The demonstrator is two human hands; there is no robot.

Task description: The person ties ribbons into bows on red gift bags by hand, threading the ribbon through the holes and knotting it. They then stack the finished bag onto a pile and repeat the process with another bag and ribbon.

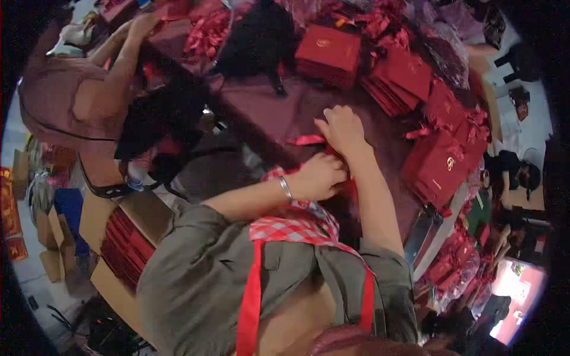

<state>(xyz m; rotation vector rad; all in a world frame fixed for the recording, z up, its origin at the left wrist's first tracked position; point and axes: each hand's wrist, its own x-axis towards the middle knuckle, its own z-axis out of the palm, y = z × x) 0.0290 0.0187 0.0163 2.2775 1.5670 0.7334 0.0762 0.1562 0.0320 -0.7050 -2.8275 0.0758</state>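
Observation:
My left hand [319,177], with a silver bracelet [285,188] at its wrist, is closed in front of the red checked apron [295,229]. Just beyond it, my right hand [343,129] is closed too, its fingers curled. A narrow red ribbon [307,140] shows beside the right hand and runs between both hands. The fingers partly hide it, and its far end lies over the dark red tabletop [261,110].
Stacked red boxes [328,50], red folded bags [398,80] and a larger red bag [439,166] line the table's far and right side. At the left, a co-worker's arm [122,53] reaches over the table. An open carton [127,246] holds red items.

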